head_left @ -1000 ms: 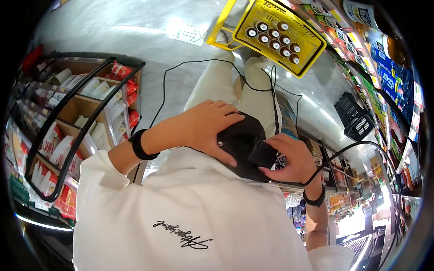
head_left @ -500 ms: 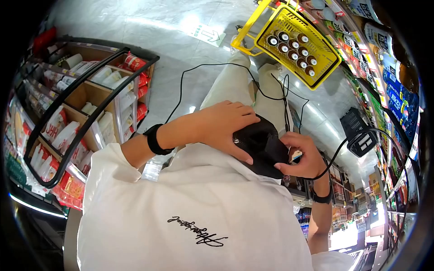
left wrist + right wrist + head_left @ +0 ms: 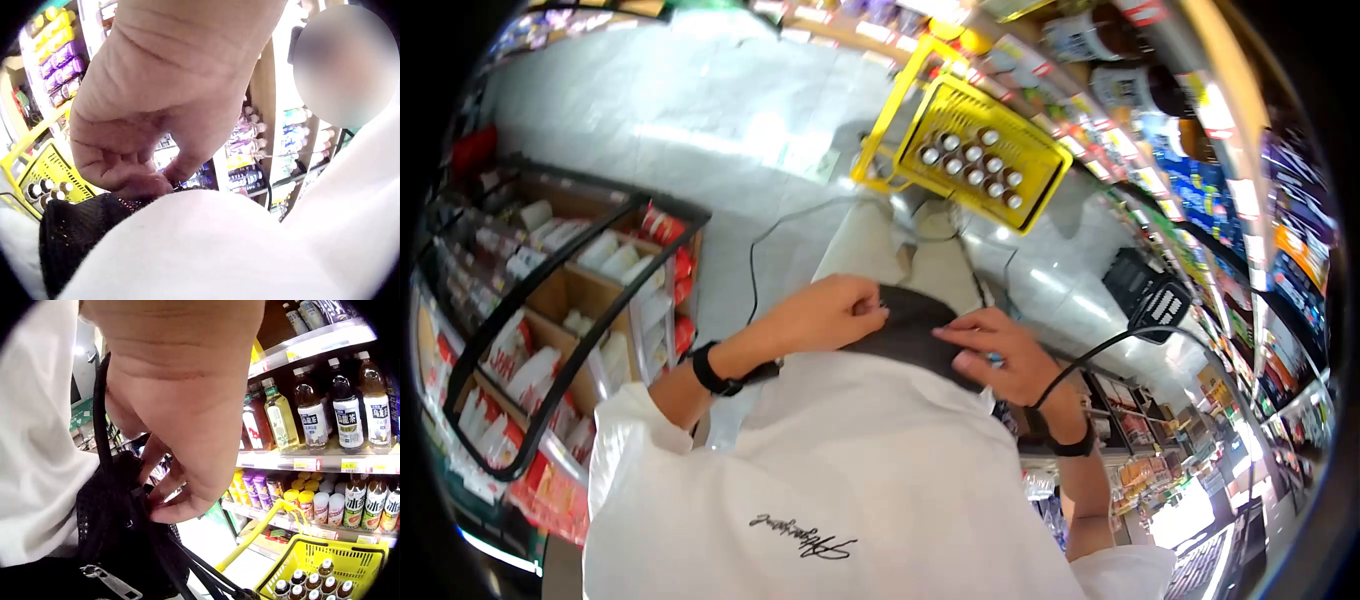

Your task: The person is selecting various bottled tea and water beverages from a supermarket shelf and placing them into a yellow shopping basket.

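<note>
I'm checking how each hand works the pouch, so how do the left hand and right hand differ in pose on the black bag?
The left hand has its fingers curled, pinching the black bag at its upper edge by the shirt. The right hand lies flatter, its fingers stretched along the bag's far side. The left arm comes in from the rack side, the right from the drinks shelves. Both wear a black wrist strap and touch the bag.

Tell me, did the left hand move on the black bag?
Yes. The left hand slid back off the top of the black bag toward its near edge by the white shirt, and its fingers now curl there.
</note>
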### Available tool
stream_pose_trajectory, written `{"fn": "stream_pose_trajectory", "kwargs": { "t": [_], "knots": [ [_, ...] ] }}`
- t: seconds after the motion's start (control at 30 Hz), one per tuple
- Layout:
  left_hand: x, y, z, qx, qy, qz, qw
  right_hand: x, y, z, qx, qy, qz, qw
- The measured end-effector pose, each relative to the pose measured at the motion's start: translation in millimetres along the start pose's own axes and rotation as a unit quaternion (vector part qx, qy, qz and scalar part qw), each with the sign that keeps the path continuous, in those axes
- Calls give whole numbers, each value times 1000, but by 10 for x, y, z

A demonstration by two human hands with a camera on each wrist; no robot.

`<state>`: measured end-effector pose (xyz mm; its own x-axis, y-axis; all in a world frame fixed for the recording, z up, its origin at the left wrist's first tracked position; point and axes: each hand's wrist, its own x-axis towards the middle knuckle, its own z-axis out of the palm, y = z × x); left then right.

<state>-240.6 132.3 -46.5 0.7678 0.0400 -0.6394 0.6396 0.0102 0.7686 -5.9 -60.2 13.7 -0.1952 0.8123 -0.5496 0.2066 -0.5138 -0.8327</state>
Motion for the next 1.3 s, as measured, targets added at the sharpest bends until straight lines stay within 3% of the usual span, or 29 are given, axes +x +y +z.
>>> {"fn": "stream_pose_trajectory", "kwargs": {
  "t": [0.07,0.13,0.2,0.27,0.3,0.37,0.47,0.53,0.57,0.67,0.73,0.8,0.87,0.93,0.97,1.03,1.13,1.17,1.2,1.27,1.3],
  "knots": [
    [62,90,27,-72,19,20,997,41,-24,-11,-100,34,-56,993],
    [129,283,-24,1,-1,31,1000,145,-2,-19,48,21,48,997],
    [222,417,-19,109,66,135,983,297,-64,-60,31,26,70,997],
    [322,515,-54,119,71,166,976,482,93,18,131,20,100,986],
    [416,462,-56,172,81,225,956,585,102,45,124,33,89,988],
    [453,429,-68,189,77,243,948,710,98,128,243,53,86,965],
    [490,440,-207,220,63,266,936,702,190,119,243,32,79,966],
    [465,465,-284,124,-28,274,953,723,274,140,250,28,76,965],
    [492,387,-265,60,-47,232,970,727,289,146,223,37,61,972],
    [565,370,-284,66,-47,200,976,729,271,93,146,77,44,985],
    [505,413,-299,140,-37,178,973,699,243,52,97,110,43,988],
    [486,461,-292,201,-131,81,967,644,242,-28,74,136,74,985],
    [496,426,-281,180,-149,127,964,552,377,-94,55,168,65,982],
    [514,345,-271,159,-139,199,957,368,416,-221,73,152,141,976],
    [488,344,-283,159,-137,200,957,275,450,-249,71,151,140,976],
    [446,374,-315,152,-103,249,951,85,526,-259,172,112,285,936],
    [445,449,-356,192,-100,201,955,-32,706,-233,206,85,276,935],
    [479,532,-416,197,-111,202,953,-60,712,-239,149,109,249,951],
    [508,634,-457,92,-105,208,968,-98,726,-261,147,112,243,952],
    [657,1014,-551,-16,-54,177,983,-205,633,-332,219,289,188,913],
    [703,1282,-607,-29,-8,197,980,-250,817,-385,210,340,160,903]
  ]
}}
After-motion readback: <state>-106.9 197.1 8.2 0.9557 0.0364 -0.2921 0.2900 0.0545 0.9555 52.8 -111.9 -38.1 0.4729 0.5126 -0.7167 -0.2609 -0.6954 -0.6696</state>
